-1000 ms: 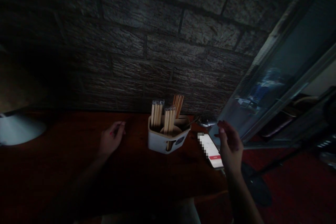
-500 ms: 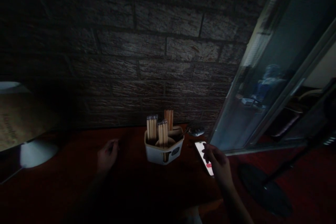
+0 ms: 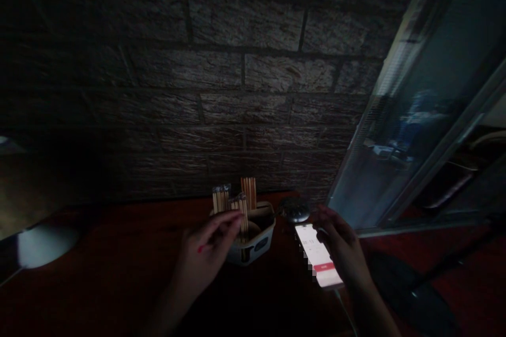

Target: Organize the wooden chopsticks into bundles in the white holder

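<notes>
My left hand [image 3: 209,250] is in front of a light caddy [image 3: 259,245], its thumb and fingertips drawn together. Those tips overlap the front bundle of wooden chopsticks [image 3: 244,216]; whether they grip it or only hover before it I cannot make out. Another bundle of chopsticks [image 3: 220,200] and some reddish-brown chopsticks [image 3: 249,192] stand upright in the caddy. Over the right edge of a lit phone [image 3: 316,255] is my right hand [image 3: 340,237], with bent fingers pressed together. Anything inside that pinch is too dark to name.
Behind the caddy, a shiny rounded metal object [image 3: 294,210] lies near the brick wall [image 3: 221,68]. A cable [image 3: 344,310] runs from the phone. At right are a glass partition [image 3: 379,152] and a dark round stand base [image 3: 415,295]; a lamp-like shape [image 3: 47,245] is at left.
My left hand has moved right, from the bare tabletop to the front of the caddy. My right hand stays by the phone, which appears larger. The camera view has shifted slightly.
</notes>
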Demonstrator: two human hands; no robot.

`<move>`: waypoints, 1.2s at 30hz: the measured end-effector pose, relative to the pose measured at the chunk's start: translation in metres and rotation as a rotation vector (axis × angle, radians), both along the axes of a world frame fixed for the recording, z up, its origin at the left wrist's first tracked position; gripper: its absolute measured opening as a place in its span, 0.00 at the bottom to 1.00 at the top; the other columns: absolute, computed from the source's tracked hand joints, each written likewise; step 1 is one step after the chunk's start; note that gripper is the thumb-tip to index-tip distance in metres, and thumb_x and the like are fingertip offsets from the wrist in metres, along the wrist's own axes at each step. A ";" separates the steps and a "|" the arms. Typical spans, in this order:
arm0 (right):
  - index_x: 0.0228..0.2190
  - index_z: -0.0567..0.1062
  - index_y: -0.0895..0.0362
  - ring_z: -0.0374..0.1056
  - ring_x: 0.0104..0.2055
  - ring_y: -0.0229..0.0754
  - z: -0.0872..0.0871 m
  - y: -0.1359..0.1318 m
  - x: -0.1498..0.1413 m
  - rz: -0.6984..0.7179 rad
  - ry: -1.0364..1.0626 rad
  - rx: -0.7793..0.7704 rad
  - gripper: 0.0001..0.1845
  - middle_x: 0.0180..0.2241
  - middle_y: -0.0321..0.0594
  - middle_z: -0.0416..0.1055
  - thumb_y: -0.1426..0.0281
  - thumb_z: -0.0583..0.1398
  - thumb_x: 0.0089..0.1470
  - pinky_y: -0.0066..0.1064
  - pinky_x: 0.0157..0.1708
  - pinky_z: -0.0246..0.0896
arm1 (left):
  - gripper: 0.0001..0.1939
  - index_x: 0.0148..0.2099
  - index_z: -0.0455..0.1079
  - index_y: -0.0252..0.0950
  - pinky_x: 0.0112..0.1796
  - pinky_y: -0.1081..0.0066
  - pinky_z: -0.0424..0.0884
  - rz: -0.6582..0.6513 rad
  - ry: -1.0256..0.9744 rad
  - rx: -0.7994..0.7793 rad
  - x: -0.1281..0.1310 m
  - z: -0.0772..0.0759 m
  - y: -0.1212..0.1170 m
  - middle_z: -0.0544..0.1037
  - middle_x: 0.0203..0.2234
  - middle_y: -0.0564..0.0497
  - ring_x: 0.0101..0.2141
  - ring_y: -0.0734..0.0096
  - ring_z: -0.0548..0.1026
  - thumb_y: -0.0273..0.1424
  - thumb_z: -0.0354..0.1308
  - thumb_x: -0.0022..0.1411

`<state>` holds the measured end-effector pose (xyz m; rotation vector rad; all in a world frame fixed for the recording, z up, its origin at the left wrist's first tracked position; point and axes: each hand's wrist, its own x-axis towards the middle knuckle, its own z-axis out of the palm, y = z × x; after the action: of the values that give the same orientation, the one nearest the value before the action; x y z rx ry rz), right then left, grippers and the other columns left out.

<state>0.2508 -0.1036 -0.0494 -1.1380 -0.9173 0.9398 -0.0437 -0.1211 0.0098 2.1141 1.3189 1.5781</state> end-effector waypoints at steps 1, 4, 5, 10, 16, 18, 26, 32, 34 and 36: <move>0.47 0.75 0.52 0.67 0.34 0.40 0.002 0.003 -0.003 0.028 0.009 -0.002 0.23 0.37 0.39 0.75 0.57 0.67 0.50 0.27 0.28 0.60 | 0.09 0.46 0.76 0.41 0.35 0.76 0.77 -0.051 0.000 -0.065 0.016 0.003 0.004 0.83 0.39 0.52 0.35 0.72 0.82 0.34 0.58 0.65; 0.47 0.75 0.52 0.68 0.36 0.39 0.009 0.007 -0.013 0.089 0.060 -0.035 0.24 0.39 0.39 0.75 0.57 0.67 0.50 0.26 0.29 0.60 | 0.14 0.51 0.74 0.40 0.41 0.70 0.78 -0.093 0.075 -0.184 0.050 -0.003 0.023 0.82 0.44 0.51 0.41 0.67 0.81 0.35 0.58 0.64; 0.47 0.75 0.52 0.68 0.35 0.39 0.011 0.008 -0.015 0.099 0.087 -0.049 0.24 0.38 0.39 0.75 0.57 0.67 0.50 0.26 0.29 0.61 | 0.14 0.52 0.74 0.40 0.45 0.67 0.77 -0.087 0.101 -0.204 0.058 -0.008 0.031 0.82 0.45 0.49 0.44 0.64 0.80 0.35 0.58 0.65; 0.44 0.77 0.52 0.69 0.33 0.39 0.019 0.010 -0.018 0.128 0.205 -0.093 0.23 0.33 0.37 0.76 0.58 0.69 0.47 0.27 0.30 0.63 | 0.16 0.53 0.73 0.39 0.47 0.62 0.77 -0.071 0.212 -0.273 0.080 -0.024 0.049 0.82 0.45 0.48 0.44 0.61 0.80 0.32 0.58 0.64; 0.41 0.79 0.53 0.70 0.32 0.38 0.018 0.014 -0.019 0.172 0.250 -0.095 0.21 0.31 0.37 0.76 0.60 0.70 0.45 0.27 0.30 0.64 | 0.14 0.53 0.74 0.40 0.43 0.64 0.77 -0.036 0.327 -0.201 0.088 -0.024 0.049 0.82 0.44 0.48 0.42 0.61 0.81 0.30 0.54 0.66; 0.41 0.79 0.53 0.71 0.33 0.39 0.017 0.015 -0.020 0.177 0.253 -0.097 0.21 0.32 0.38 0.77 0.61 0.70 0.44 0.28 0.31 0.64 | 0.15 0.54 0.73 0.40 0.42 0.64 0.77 -0.027 0.379 -0.204 0.089 -0.025 0.048 0.82 0.44 0.47 0.41 0.61 0.81 0.30 0.52 0.68; 0.38 0.81 0.53 0.69 0.30 0.37 0.020 0.016 -0.022 0.216 0.212 -0.096 0.16 0.30 0.38 0.77 0.64 0.69 0.45 0.26 0.30 0.62 | 0.16 0.55 0.72 0.40 0.41 0.62 0.78 0.007 0.455 -0.190 0.091 -0.026 0.047 0.82 0.43 0.46 0.40 0.59 0.81 0.31 0.50 0.69; 0.34 0.81 0.53 0.69 0.29 0.37 0.015 0.020 -0.023 0.248 0.350 -0.107 0.14 0.28 0.37 0.77 0.64 0.71 0.41 0.27 0.30 0.64 | 0.17 0.57 0.70 0.38 0.41 0.62 0.78 0.030 0.449 -0.135 0.090 -0.030 0.050 0.82 0.43 0.45 0.39 0.59 0.81 0.30 0.51 0.68; 0.32 0.81 0.53 0.69 0.28 0.36 0.014 0.022 -0.023 0.262 0.400 -0.109 0.14 0.28 0.36 0.77 0.64 0.72 0.40 0.26 0.30 0.64 | 0.17 0.56 0.70 0.38 0.42 0.62 0.77 0.026 0.432 -0.146 0.089 -0.030 0.052 0.82 0.44 0.45 0.41 0.59 0.81 0.30 0.52 0.67; 0.31 0.81 0.53 0.67 0.27 0.34 0.015 0.024 -0.023 0.264 0.423 -0.116 0.13 0.28 0.34 0.76 0.65 0.72 0.39 0.25 0.28 0.63 | 0.16 0.55 0.71 0.38 0.43 0.63 0.77 0.007 0.407 -0.162 0.089 -0.029 0.054 0.82 0.44 0.46 0.42 0.60 0.81 0.29 0.52 0.67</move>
<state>0.2277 -0.0795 -0.0349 -0.8760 -0.6795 1.4025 0.0448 -0.0675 -0.0192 2.4066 1.5111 1.0309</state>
